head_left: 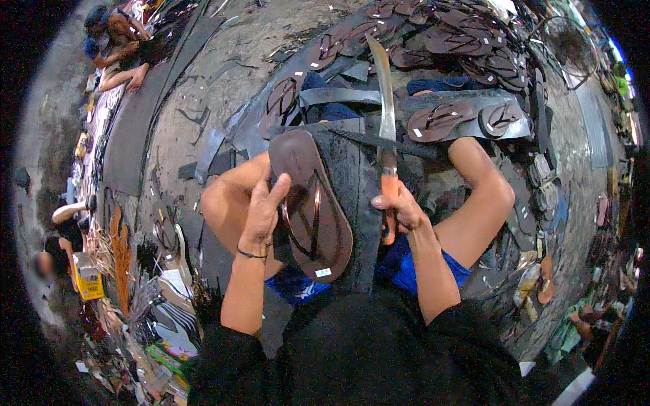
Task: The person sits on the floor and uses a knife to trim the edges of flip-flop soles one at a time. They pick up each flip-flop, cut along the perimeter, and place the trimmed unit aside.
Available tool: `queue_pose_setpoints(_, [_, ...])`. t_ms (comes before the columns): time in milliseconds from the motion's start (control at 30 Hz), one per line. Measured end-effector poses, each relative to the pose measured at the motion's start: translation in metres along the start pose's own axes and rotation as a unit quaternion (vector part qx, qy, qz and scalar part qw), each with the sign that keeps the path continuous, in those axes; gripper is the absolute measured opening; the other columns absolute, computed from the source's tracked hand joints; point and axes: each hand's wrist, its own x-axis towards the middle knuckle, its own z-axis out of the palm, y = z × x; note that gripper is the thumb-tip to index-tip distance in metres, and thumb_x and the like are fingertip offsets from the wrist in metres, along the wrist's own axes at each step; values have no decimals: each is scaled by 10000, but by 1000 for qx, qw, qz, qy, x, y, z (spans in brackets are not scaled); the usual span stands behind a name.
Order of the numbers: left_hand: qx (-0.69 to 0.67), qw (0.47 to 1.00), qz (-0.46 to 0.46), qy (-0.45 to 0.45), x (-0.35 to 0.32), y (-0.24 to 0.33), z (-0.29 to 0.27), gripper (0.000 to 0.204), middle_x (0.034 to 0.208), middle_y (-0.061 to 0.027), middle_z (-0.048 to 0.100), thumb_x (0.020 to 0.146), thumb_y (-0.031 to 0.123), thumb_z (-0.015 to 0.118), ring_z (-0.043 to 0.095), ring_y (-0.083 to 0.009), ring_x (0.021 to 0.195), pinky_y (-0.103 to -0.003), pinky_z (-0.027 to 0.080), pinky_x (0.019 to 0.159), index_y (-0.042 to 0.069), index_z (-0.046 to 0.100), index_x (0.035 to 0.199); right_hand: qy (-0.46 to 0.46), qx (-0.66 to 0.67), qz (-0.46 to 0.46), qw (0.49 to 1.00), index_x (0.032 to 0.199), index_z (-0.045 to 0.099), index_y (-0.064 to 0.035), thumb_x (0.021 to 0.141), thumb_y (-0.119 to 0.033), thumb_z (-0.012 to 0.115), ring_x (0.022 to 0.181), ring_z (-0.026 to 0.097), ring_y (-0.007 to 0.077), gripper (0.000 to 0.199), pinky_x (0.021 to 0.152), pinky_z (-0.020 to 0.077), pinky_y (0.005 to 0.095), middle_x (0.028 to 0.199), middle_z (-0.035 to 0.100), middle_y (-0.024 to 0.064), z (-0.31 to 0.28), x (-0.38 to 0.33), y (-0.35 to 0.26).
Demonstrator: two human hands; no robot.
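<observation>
Sandal (pixel 310 210) in left hand (pixel 263 206); knife (pixel 386 128) upright, finished sandals (pixel 440 123) seemingly beyond.

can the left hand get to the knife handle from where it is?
Probably yes. The left hand grips the brown sandal; the orange knife handle sits just across it in the right hand, nothing between, though it would have to release the sandal.

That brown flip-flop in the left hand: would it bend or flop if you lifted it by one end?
The brown flip-flop probably flexes a little: its sole looks thin. It seems light, since the left hand steadies it with fingertips only. Being flat, it should not roll.
</observation>
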Motion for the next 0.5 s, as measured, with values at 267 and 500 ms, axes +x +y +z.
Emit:
queue_pose_setpoints(267, [84,995,27,-43,-24,-28,34,272,998,-34,622,861,175,652,563,-133,947,-292,449,860,17,578,1070,-69,4,-87,994,1237,506,-32,717,-123,754,992,593,165,584,891,455,315,1134,619,59,14,-31,-37])
queue_pose_setpoints(500, [90,993,79,-17,-12,-60,51,442,1132,-82,601,868,137,650,564,-151,1032,-287,437,916,-16,500,1255,-37,-404,-294,866,1020,619,0,761,-77,702,752,559,126,283,708,450,280,845,616,-14,32,-56,-24])
